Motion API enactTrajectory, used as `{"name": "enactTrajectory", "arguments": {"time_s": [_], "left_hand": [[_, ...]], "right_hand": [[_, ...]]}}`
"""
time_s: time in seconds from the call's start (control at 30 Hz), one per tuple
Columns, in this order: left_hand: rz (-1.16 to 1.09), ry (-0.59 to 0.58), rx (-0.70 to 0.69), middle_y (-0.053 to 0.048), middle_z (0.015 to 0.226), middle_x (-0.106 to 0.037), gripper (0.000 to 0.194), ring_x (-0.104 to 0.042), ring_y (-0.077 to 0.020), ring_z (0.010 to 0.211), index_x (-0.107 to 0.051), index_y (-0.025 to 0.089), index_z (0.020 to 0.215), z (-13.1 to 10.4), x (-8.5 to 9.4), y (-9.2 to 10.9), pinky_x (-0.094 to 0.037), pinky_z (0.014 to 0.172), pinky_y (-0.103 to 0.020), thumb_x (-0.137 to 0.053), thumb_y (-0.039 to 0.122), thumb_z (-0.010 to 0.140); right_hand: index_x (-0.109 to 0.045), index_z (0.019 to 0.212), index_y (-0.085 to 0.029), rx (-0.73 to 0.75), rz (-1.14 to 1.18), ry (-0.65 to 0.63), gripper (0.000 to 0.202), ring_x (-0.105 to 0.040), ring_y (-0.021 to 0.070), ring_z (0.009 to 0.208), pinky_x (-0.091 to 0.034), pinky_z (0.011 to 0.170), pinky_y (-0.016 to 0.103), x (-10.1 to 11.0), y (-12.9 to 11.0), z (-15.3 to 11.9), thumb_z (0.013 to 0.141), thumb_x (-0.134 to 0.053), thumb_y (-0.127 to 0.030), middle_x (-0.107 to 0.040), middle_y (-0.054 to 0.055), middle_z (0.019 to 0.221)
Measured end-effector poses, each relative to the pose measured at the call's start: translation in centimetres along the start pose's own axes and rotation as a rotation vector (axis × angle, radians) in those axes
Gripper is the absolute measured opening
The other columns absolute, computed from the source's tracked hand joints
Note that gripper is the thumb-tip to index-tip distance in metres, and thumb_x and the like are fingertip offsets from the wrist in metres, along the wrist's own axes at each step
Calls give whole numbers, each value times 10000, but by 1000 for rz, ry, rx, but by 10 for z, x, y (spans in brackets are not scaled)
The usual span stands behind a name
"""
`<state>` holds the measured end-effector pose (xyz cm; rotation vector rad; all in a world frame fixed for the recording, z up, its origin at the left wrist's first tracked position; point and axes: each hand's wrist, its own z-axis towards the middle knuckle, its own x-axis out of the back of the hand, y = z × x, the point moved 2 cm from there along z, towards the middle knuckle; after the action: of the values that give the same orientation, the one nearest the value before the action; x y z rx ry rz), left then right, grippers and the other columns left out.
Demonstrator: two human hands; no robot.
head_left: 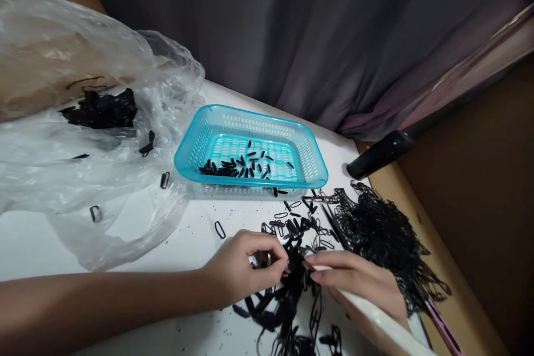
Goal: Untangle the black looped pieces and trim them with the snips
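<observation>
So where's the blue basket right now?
In the head view, the blue basket sits mid-table, just beyond both hands, right of the clear plastic bag.

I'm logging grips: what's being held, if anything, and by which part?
Right hand: a long white object, near its front end. Left hand: at black pieces; hold there can't be told.

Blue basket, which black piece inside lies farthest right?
The lone black piece near the right end of the blue basket; the others lie further left, many bunched at the near left.

Our small black oblong pieces, some solid, some open loops, loosely piled and strewn on our white table, more inside our blue basket
</observation>
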<state>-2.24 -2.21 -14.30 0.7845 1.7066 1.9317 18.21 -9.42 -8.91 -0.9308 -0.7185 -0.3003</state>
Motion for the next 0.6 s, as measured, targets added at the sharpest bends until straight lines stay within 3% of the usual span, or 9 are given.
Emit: {"name": "enactTrajectory", "arguments": {"time_s": [0.2,0.6], "left_hand": [[2,6,11,-4,676,-711,142,-614,-125,627,-688,169,681,-1,-1,0,-477,610,-226,-584,102,752],[25,-34,18,-9,696,-718,145,-615,-124,641,-709,164,703,0,-2,-2,-475,622,-230,-596,100,769]], "right_hand": [[-715,1027,-209,-28,97,96,234,-772,181,826,-655,735,264,1,-2,1,873,-661,-41,-787,65,976],[-683,1047,-205,-9,107,19,189,-759,172,886,-649,773,262,-4,-5,6,917,-633,-77,-773,66,994]]}}
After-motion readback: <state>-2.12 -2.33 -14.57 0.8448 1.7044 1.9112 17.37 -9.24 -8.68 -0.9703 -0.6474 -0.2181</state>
